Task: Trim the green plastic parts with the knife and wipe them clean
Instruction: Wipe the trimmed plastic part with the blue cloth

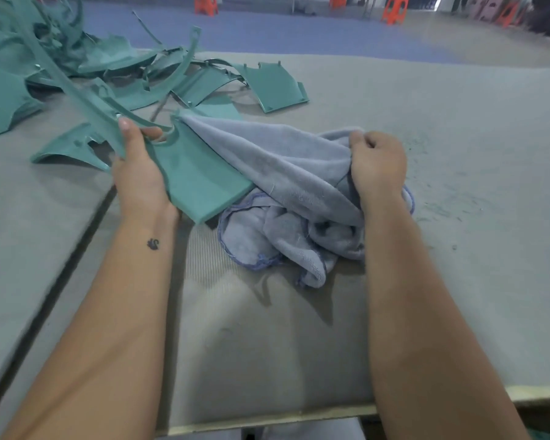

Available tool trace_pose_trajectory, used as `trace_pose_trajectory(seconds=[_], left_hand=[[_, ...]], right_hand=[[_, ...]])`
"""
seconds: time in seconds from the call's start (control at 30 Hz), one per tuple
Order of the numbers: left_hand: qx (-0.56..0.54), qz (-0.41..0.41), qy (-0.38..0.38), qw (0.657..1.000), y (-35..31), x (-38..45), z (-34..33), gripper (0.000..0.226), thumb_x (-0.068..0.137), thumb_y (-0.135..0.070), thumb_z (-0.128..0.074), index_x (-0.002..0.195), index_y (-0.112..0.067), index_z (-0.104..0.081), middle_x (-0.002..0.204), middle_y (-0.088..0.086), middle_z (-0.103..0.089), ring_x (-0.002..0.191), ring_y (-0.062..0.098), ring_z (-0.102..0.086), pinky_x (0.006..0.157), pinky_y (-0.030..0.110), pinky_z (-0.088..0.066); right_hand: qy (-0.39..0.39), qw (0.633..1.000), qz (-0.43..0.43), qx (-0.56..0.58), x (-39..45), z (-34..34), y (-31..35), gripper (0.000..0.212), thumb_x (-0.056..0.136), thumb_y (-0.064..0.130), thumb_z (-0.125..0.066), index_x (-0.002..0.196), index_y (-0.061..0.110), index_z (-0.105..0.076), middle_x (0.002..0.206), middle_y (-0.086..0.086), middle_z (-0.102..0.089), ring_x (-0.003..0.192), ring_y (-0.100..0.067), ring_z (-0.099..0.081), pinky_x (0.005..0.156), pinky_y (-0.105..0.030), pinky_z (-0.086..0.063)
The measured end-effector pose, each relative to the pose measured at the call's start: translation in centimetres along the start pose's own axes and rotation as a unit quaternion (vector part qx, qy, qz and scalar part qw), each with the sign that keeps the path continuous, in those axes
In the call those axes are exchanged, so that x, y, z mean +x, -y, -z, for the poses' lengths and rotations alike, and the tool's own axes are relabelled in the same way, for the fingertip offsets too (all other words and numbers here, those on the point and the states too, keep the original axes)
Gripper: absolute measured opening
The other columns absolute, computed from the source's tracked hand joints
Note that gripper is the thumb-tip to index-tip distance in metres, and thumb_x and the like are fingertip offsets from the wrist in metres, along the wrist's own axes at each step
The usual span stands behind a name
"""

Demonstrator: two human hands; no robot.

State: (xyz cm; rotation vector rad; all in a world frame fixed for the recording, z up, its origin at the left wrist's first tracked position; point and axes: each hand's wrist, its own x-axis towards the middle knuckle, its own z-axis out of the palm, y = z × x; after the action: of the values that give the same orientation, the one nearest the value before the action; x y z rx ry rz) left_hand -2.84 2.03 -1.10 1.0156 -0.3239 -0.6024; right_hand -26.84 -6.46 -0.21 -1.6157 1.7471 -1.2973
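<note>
Two hands grip: left hand (140,173) curved green part (200,173), right hand (377,163) bunching soft grey cloth (286,173), seemingly draped over it.

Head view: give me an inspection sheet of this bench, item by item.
Surface: grey padded table, green shavings at right.
Job's things: green part held up off the table, grey cloth draped over its far side; knife not seen.
Clutter: pile of green parts at far left.
Grips: left hand holds the part; right hand clutches the cloth.
Cables: nothing seen.
Surroundings: blue floor, orange stools beyond.
</note>
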Motion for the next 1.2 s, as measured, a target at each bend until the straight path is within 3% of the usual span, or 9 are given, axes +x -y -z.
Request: trace_pose_trajectory(seconds=[0.3,0.4,0.5,0.67,0.83,0.93,1.0,1.07,1.2], left_hand=[[0.143,-0.145,0.001,0.979,-1.2,0.5,1.0,0.042,0.095,-0.050,-0.049,0.063,-0.026,-0.062,0.078,-0.004,-0.066,0.069,0.010,-0.063,0.067,0.022,-0.054],[0.116,-0.088,-0.027,0.989,-1.8,1.2,1.3,0.041,0.098,-0.048,-0.049,0.068,-0.022,-0.060,0.076,-0.005,-0.066,0.065,0.008,-0.065,0.063,0.022,-0.054],[0.027,0.057,-0.017,0.998,-2.5,1.2,1.4,0.041,0.099,-0.049,-0.046,0.068,-0.024,-0.055,0.072,-0.005,-0.071,0.065,0.012,-0.070,0.059,0.027,-0.056],[0.137,0.120,0.145,0.973,-3.1,0.9,2.8,0.051,0.097,-0.050,-0.048,0.056,-0.022,-0.057,0.066,-0.006,-0.072,0.058,0.012,-0.070,0.044,0.026,-0.054],[0.183,0.118,0.187,0.958,-2.6,0.4,2.2,0.054,0.096,-0.047,-0.052,0.050,-0.022,-0.060,0.057,-0.007,-0.067,0.050,0.008,-0.065,0.044,0.018,-0.050],[0.175,0.119,0.187,0.959,-2.5,0.2,1.8,0.058,0.097,-0.047,-0.052,0.046,-0.022,-0.061,0.055,-0.007,-0.065,0.048,0.008,-0.064,0.043,0.018,-0.049],[0.167,0.119,0.180,0.962,-2.4,0.3,1.8,0.056,0.096,-0.047,-0.053,0.047,-0.022,-0.061,0.056,-0.006,-0.066,0.049,0.009,-0.064,0.044,0.019,-0.050],[0.172,0.110,0.173,0.964,-2.4,0.5,1.9,0.051,0.097,-0.047,-0.052,0.052,-0.022,-0.059,0.055,-0.006,-0.065,0.048,0.008,-0.064,0.044,0.019,-0.050],[0.188,0.115,0.207,0.953,-2.8,0.5,2.6,0.046,0.094,-0.051,-0.055,0.057,-0.023,-0.060,0.060,-0.005,-0.067,0.054,0.011,-0.066,0.049,0.022,-0.053]], right_hand=[[-0.104,0.968,-0.076,0.214,1.0,1.6,-0.1,0.049,0.102,0.030,-0.044,0.055,0.015,-0.046,0.052,0.006,-0.048,0.048,-0.007,-0.046,0.054,-0.024,-0.042],[-0.130,0.923,-0.136,0.336,1.6,2.8,-0.3,0.037,0.101,0.022,-0.043,0.071,0.013,-0.062,0.068,0.000,-0.061,0.061,-0.011,-0.059,0.060,-0.022,-0.050],[0.009,0.867,-0.166,0.470,1.3,3.4,0.1,0.021,0.095,0.029,-0.054,0.094,0.013,-0.066,0.074,0.002,-0.064,0.062,-0.010,-0.061,0.058,-0.021,-0.050],[0.228,0.971,-0.010,0.066,0.9,4.2,-0.1,0.054,0.081,0.027,-0.075,0.130,0.028,-0.052,0.115,0.000,-0.056,0.101,-0.010,-0.058,0.087,-0.018,-0.046],[0.093,0.987,0.127,0.033,-0.4,3.0,2.7,0.027,0.090,0.012,-0.050,0.098,0.028,-0.069,0.087,0.018,-0.062,0.076,0.006,-0.055,0.068,-0.007,-0.040],[0.227,0.954,0.182,0.068,-2.6,2.1,5.7,0.021,0.078,0.047,-0.066,0.094,0.035,-0.071,0.089,0.025,-0.066,0.086,0.012,-0.059,0.073,-0.005,-0.042],[0.395,0.893,0.184,-0.116,-4.3,1.3,6.5,0.053,0.060,0.066,-0.073,0.105,0.039,-0.067,0.092,0.026,-0.063,0.083,0.009,-0.060,0.065,-0.007,-0.043],[0.454,0.820,0.191,-0.293,-5.3,0.1,6.5,0.045,0.069,0.053,-0.076,0.105,0.028,-0.064,0.090,0.012,-0.063,0.083,-0.009,-0.059,0.063,-0.023,-0.042],[0.181,0.937,0.171,-0.244,-3.7,-0.2,6.2,0.012,0.088,0.014,-0.049,0.090,0.010,-0.060,0.086,-0.013,-0.063,0.084,-0.032,-0.057,0.065,-0.031,-0.036]])
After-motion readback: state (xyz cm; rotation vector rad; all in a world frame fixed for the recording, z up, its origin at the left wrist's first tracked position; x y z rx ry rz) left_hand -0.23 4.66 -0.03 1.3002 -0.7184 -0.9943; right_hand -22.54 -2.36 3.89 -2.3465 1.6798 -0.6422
